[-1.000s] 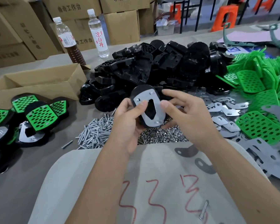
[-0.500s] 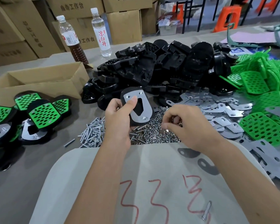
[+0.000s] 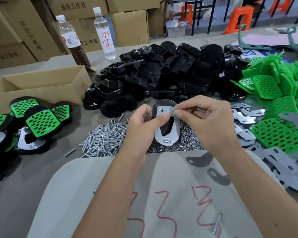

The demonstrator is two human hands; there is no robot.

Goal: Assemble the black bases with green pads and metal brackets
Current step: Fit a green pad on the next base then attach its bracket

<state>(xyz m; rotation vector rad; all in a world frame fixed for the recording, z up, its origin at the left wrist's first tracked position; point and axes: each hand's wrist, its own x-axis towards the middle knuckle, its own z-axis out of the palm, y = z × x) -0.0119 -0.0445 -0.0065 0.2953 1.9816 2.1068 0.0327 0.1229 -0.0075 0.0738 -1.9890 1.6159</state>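
My left hand (image 3: 141, 127) grips a black base (image 3: 164, 103) with a metal bracket (image 3: 173, 133) lying on its face, thumb pressed on the bracket. My right hand (image 3: 206, 121) pinches something small at the bracket's top right corner; the item itself is hidden by the fingertips. Screw ends show in the bracket's top left and bottom holes. A heap of black bases (image 3: 162, 78) lies behind, green pads (image 3: 279, 100) pile at the right, loose brackets (image 3: 244, 115) lie between them.
Screws (image 3: 103, 140) and nuts (image 3: 187, 145) are heaped just under my hands. Finished assemblies (image 3: 40, 121) lie at the left beside an open cardboard box (image 3: 41, 86). Two bottles (image 3: 103, 31) stand behind. A white board (image 3: 110, 194) with red marks lies nearest me, a stray screw (image 3: 217, 224) on it.
My right hand left the base, dipped into the nut pile, then rose to the bracket's top right corner. My left hand kept hold of the base throughout.
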